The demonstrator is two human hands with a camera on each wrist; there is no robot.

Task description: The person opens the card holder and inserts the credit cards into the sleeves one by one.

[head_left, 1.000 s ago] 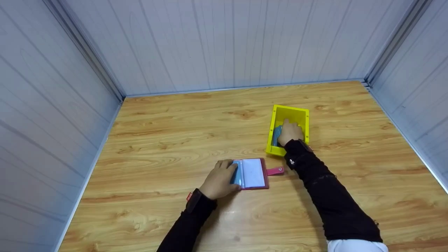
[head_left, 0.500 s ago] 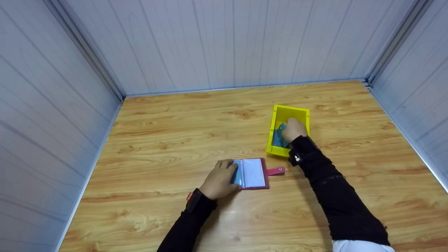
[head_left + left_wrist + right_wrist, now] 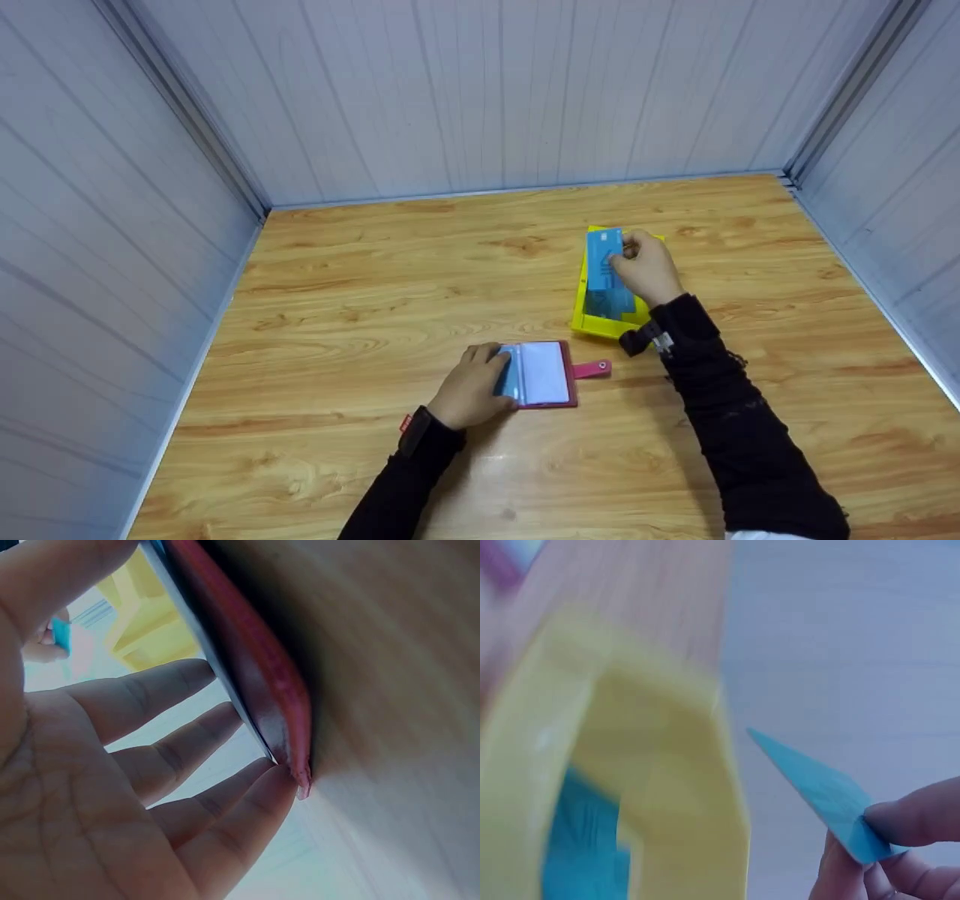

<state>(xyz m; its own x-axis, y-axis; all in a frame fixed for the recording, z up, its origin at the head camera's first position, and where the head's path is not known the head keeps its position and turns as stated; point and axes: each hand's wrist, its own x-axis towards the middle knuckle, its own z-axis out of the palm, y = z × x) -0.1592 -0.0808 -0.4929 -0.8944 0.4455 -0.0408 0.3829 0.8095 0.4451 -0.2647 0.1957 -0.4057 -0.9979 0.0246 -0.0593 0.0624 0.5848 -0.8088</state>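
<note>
A pink-red card holder point(image 3: 547, 373) lies open on the table in the head view, with clear sleeves and a blue card on its left side. My left hand point(image 3: 472, 386) holds that left half, thumb at the near edge and fingers at the far edge. In the left wrist view, fingertips touch the raised edge of the card holder point(image 3: 259, 682). My right hand point(image 3: 646, 266) pinches a blue card point(image 3: 602, 259) between thumb and fingers above the yellow box point(image 3: 596, 327). More blue cards point(image 3: 589, 847) lie inside the box, partly hidden.
The wood-grain table point(image 3: 360, 315) is bounded by pale panel walls point(image 3: 480, 97) at the back and both sides. The card holder's snap strap point(image 3: 592, 369) points right, just in front of the box.
My right hand has come up out of the yellow box and drawn back to the right, bringing a blue card with it. My left hand has stayed on the card holder.
</note>
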